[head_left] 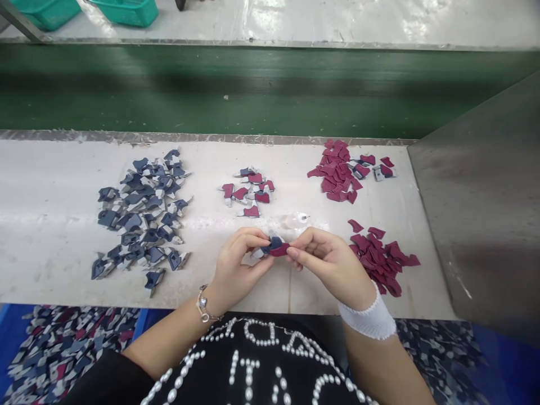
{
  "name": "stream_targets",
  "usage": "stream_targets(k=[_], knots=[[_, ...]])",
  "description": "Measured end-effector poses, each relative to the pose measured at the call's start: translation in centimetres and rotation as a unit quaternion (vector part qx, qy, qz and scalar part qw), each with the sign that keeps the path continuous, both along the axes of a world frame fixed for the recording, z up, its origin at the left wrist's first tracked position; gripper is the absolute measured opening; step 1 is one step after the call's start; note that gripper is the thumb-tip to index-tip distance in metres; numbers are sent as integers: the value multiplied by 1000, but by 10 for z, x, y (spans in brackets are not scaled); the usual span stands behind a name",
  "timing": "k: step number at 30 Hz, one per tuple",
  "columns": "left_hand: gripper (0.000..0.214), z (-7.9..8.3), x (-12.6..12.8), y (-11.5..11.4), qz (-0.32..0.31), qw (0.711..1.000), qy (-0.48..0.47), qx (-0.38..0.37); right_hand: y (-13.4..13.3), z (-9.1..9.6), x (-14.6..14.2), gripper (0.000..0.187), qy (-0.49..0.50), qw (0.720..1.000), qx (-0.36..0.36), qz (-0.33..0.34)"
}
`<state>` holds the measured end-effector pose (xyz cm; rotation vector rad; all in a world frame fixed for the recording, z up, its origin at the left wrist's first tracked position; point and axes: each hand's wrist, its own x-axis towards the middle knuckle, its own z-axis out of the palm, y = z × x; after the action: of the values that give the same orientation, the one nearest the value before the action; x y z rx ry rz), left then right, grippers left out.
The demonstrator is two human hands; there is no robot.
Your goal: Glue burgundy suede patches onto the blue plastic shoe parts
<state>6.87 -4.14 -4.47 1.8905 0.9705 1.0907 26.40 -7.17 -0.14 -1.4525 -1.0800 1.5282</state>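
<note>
Between thumb and fingers, my left hand [240, 260] grips a small navy and grey plastic part [275, 242]. My right hand [327, 260] pinches a maroon piece [278, 250] against the side of that part; whether it is seated cannot be told. Just beyond the hands lies a small clear bottle with a dark tip [298, 219]. Further back is a small group of navy and grey parts with maroon pieces on them [252, 194].
At left spreads a big pile of navy and grey parts [143, 208]. Two maroon piles [335, 171] [379, 261] lie at right. A metal panel [485, 214] bounds the right side. Blue bins [145, 320] with parts stand below the front edge; green baskets [130, 12] sit on the far ledge.
</note>
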Motion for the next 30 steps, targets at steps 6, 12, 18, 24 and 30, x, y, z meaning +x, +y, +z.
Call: stream_targets(k=[6,12,18,24,30], knots=[[23,4,1,1,-9,1000,5,27,7,-1,-2,26,32,999,-13,-4],[26,6,1,4,-20,998,-3,51,9,0,-1,27,45,999,-15,4],[27,8,-1,4,-36,998,-13,51,8,2,0,27,45,998,-12,43],[28,15,-4,5,-64,996,-16,56,4,8,-2,32,-3,996,14,88],[28,22,-5,4,-74,995,-16,60,2,15,-6,22,-43,991,55,115]])
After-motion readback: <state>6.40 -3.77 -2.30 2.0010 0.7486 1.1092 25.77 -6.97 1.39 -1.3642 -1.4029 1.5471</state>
